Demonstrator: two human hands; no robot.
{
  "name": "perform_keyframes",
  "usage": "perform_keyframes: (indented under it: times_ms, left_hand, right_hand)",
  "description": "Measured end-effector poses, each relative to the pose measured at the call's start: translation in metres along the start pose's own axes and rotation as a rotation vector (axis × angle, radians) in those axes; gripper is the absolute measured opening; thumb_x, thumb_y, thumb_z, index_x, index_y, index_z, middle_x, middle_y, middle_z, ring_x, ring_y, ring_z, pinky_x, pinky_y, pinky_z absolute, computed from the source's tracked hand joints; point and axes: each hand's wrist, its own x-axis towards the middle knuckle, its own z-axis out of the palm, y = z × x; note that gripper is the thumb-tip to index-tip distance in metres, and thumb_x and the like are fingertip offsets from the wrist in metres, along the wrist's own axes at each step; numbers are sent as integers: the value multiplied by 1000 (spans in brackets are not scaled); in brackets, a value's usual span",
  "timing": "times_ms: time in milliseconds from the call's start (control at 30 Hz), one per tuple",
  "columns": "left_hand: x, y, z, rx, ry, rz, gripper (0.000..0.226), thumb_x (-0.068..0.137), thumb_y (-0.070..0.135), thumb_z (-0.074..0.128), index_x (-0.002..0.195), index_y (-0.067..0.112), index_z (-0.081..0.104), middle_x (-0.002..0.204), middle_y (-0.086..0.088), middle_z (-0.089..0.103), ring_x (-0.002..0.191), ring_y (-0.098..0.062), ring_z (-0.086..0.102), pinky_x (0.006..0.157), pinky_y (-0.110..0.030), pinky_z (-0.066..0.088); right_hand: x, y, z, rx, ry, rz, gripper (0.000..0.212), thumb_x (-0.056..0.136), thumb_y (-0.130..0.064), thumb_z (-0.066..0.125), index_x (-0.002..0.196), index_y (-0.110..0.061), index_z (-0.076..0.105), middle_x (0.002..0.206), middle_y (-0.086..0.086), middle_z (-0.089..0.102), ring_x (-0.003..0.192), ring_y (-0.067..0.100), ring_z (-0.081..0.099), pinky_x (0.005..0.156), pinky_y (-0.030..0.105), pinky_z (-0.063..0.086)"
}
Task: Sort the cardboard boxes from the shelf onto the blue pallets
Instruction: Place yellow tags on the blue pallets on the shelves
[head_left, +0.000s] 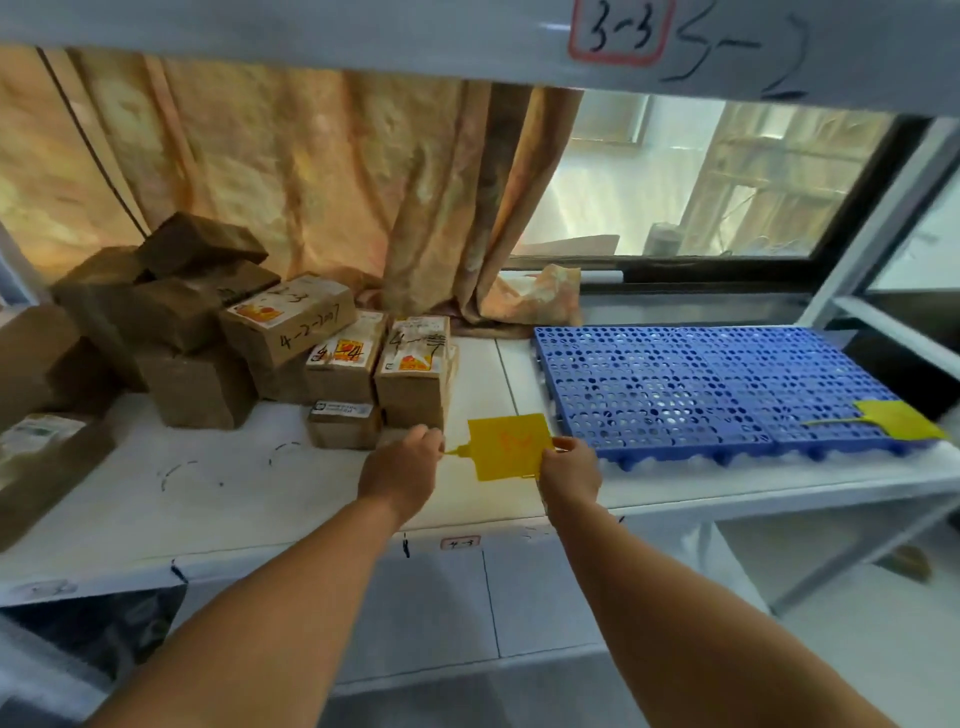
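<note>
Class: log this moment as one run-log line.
hands: left and right hold yellow tag | boxes: on shelf | blue pallet: no boxes

Daylight enters through the window (701, 176) at upper right, where I see the glass washed out and hazy. The curtain (291, 176) glows orange, backlit. The white shelf (234, 499) is evenly bright, with soft shadow beneath the cardboard boxes (208, 338), whose left faces fall dark. The wide lens bows the upper shelf edge (363, 36) and stretches both forearms. Blur smears the frame's left and right margins; writing on the central boxes stays legible.
</note>
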Motion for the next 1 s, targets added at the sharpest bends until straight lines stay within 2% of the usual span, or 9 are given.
perform_keyframes:
  times_ms: [100, 200, 300, 400, 533, 633, 767, 867, 1000]
  left_hand:
    - [10, 28, 6, 8, -39, 126, 19, 102, 13, 34, 105, 15, 53, 102, -5, 60, 81, -28, 59, 60, -30, 40]
    - [21, 52, 11, 67, -57, 203, 20, 100, 9, 35, 107, 16, 53, 104, -5, 59, 87, -28, 60, 63, -32, 41]
    - [39, 75, 17, 77, -77, 198, 20, 99, 10, 37, 103, 15, 55, 103, -6, 59, 91, -29, 61, 69, -35, 47]
    - [57, 100, 25, 67, -81, 144, 19, 100, 13, 38, 103, 14, 57, 103, -7, 58, 95, -30, 60, 68, -35, 45]
    - [77, 143, 37, -8, -118, 61, 27, 95, 2, 37, 109, 12, 58, 108, -9, 57, 101, -30, 57, 74, -35, 45]
    - [95, 176, 48, -62, -180, 47, 30, 89, -8, 44, 111, 8, 56, 114, -12, 56, 103, -29, 56, 82, -33, 47]
    - [116, 211, 66, -29, -237, 19, 35, 90, -8, 45, 118, 11, 55, 120, -9, 53, 103, -25, 55, 80, -28, 43]
    - [128, 237, 79, 27, -255, -22, 39, 91, -8, 46, 124, 12, 54, 124, -8, 50, 109, -27, 53, 86, -33, 46]
    - [139, 256, 94, 120, -232, -51, 26, 97, 2, 42, 114, 13, 58, 117, -7, 55, 103, -24, 55, 84, -37, 51]
  right_hand:
    - [13, 8, -27, 46, 99, 53, 28, 96, -9, 47, 119, -7, 63, 113, 14, 67, 93, 24, 60, 81, 34, 48]
    - [24, 19, -58, 90, 208, 107, 27, 96, -7, 46, 118, -6, 62, 114, 14, 65, 93, 23, 57, 80, 35, 46]
    - [39, 31, -91, 124, 289, 154, 26, 96, -6, 46, 117, -5, 61, 114, 16, 65, 96, 27, 58, 84, 40, 48]
    - [60, 34, -121, 119, 326, 152, 27, 97, -8, 45, 117, -7, 62, 116, 16, 65, 105, 32, 59, 89, 41, 48]
    - [95, 32, -158, 40, 301, 89, 30, 97, -8, 42, 119, -7, 62, 118, 15, 64, 108, 33, 58, 81, 32, 42]
    - [124, 35, -188, -44, 260, 45, 33, 97, -6, 40, 123, -7, 60, 121, 16, 64, 109, 34, 57, 80, 33, 41]
    - [161, 42, -218, -223, 201, -50, 40, 93, -7, 39, 130, -12, 55, 126, 14, 60, 113, 34, 54, 88, 38, 43]
    - [181, 48, -234, -429, 193, -96, 39, 95, -14, 38, 130, -14, 54, 127, 13, 56, 116, 32, 49, 92, 41, 42]
    - [199, 57, -245, -602, 124, -131, 35, 96, -19, 38, 128, -16, 54, 129, 9, 53, 118, 28, 47, 96, 41, 39]
